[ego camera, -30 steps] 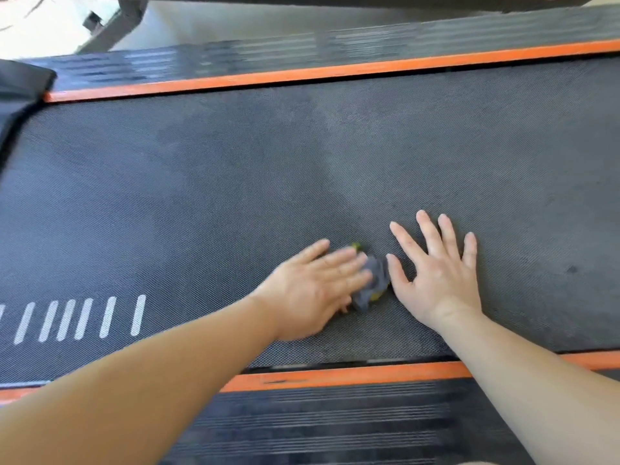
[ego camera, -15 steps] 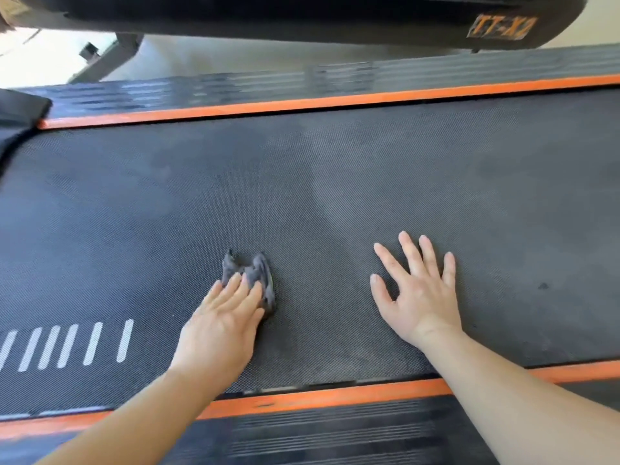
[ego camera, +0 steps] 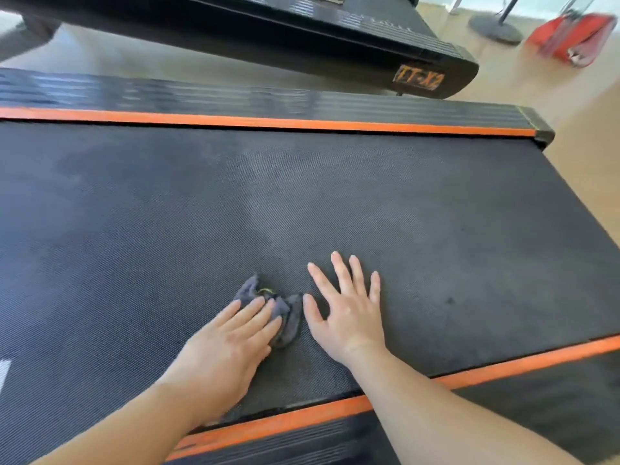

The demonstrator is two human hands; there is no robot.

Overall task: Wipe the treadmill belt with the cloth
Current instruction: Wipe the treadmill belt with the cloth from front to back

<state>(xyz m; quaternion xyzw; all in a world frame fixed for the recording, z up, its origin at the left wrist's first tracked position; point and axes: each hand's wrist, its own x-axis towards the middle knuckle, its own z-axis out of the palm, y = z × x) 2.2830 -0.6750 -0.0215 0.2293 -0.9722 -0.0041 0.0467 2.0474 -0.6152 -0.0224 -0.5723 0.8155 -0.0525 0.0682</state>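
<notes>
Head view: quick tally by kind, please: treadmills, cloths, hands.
Treadmills: 2, the near treadmill and the far treadmill
Cloths: 1, the cloth
Hands: 2, the left hand pressing the cloth, the right hand flat on the near treadmill
Total: 5

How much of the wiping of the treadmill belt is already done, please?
Roughly midway, I judge. Done: darker, damp-looking patches on the left of the belt suggest wiping there. In hand: the left hand presses the cloth flat; the right hand rests beside it. Left: the paler middle strip and the right part with a small dark spot.
</notes>
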